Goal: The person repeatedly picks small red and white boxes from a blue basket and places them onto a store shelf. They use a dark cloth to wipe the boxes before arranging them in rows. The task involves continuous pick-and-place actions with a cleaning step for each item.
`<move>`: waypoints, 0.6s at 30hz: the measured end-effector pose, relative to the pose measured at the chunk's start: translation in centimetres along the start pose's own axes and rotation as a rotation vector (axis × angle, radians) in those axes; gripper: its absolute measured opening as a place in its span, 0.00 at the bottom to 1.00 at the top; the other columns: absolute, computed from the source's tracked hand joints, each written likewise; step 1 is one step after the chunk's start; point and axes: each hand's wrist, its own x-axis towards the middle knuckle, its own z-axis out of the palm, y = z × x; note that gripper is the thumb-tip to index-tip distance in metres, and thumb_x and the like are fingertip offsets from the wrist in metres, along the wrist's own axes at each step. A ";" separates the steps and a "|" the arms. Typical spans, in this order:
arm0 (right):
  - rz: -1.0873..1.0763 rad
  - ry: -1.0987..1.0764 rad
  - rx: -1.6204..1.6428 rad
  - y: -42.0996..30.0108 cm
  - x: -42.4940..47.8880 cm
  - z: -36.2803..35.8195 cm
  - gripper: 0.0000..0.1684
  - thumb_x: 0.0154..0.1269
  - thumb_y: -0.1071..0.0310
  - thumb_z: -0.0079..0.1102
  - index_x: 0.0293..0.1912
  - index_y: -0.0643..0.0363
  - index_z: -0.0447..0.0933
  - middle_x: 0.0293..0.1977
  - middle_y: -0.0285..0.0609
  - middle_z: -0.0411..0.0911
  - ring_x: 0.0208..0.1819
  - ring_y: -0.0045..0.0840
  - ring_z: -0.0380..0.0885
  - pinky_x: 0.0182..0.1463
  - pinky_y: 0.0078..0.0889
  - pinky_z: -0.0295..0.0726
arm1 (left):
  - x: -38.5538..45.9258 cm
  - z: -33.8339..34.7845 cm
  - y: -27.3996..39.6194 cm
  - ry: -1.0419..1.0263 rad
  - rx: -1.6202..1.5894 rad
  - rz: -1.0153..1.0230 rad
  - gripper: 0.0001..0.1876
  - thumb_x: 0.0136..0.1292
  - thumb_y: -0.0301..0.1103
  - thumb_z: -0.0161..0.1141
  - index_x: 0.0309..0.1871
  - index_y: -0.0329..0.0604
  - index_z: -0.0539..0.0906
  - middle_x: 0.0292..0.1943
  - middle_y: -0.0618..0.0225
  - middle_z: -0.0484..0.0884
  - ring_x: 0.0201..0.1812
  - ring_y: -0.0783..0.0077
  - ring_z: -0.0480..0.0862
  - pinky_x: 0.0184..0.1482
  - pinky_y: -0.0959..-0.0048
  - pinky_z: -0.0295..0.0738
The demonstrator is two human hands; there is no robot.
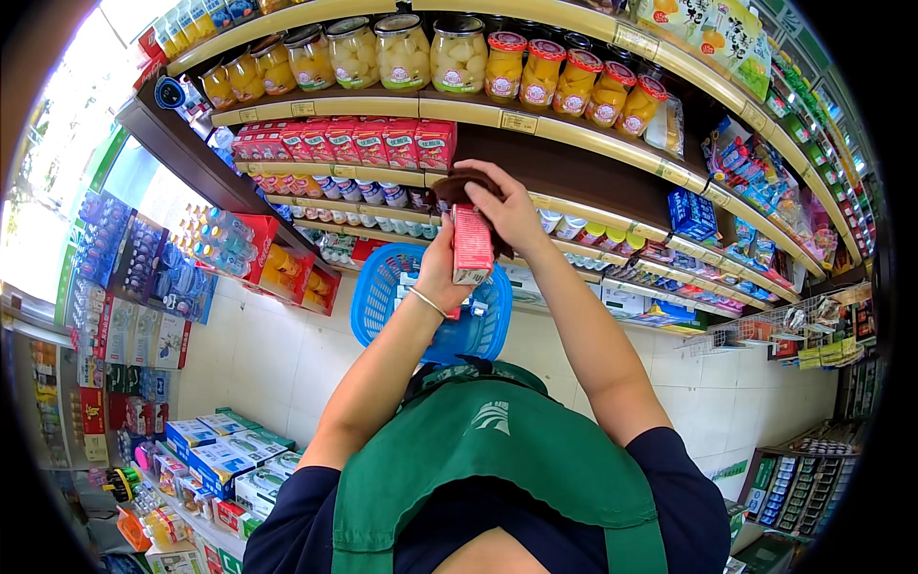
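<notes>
A red drink carton [473,240] is gripped in my left hand [437,267], its printed side turned up towards me. My right hand [505,204] holds a dark brown cloth [459,188] against the carton's far end, and part of the cloth hangs down behind it. Just beyond, a row of similar red cartons [366,142] lines the left part of a shelf. Below my hands a blue plastic basket [369,287] holds several small cartons [409,280], partly hidden by my left forearm.
Glass jars of preserved fruit [399,54] stand on the shelf above the cartons. To the left are red display boxes [287,276] and packs of bottled drinks [222,237]. Stacked boxes [229,455] rise at lower left. A wire rack [774,323] juts out at right.
</notes>
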 end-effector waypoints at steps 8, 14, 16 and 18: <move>0.192 0.139 -0.046 3.5 -0.7 -0.3 0.23 0.59 0.64 0.67 0.52 0.63 0.76 0.42 0.38 0.81 0.42 0.18 0.77 0.49 0.23 0.75 | 0.4 -2.1 -1.2 0.058 0.052 0.097 0.23 0.72 0.56 0.45 0.54 0.48 0.75 0.41 0.66 0.82 0.38 0.64 0.83 0.37 0.67 0.81; 0.444 0.236 0.742 3.5 -1.2 -2.1 0.26 0.68 0.51 0.57 0.56 0.62 0.73 0.45 0.46 0.80 0.43 0.32 0.81 0.51 0.33 0.80 | -2.2 -1.8 0.2 -0.056 0.131 -0.012 0.23 0.73 0.51 0.46 0.59 0.44 0.73 0.50 0.60 0.80 0.49 0.63 0.82 0.46 0.60 0.80; 0.440 0.133 0.690 2.2 -1.3 -3.1 0.29 0.69 0.48 0.54 0.59 0.61 0.70 0.51 0.41 0.78 0.51 0.28 0.78 0.56 0.32 0.77 | -3.1 -1.1 1.0 -0.084 0.097 -0.025 0.25 0.73 0.51 0.44 0.61 0.40 0.72 0.51 0.56 0.81 0.48 0.57 0.83 0.48 0.54 0.79; 0.506 0.070 0.347 1.4 -1.7 -2.6 0.28 0.68 0.50 0.56 0.58 0.61 0.71 0.50 0.39 0.78 0.49 0.23 0.78 0.54 0.30 0.77 | -2.7 -0.6 0.8 -0.079 0.020 -0.024 0.25 0.73 0.51 0.44 0.61 0.40 0.72 0.50 0.55 0.81 0.47 0.56 0.83 0.48 0.54 0.79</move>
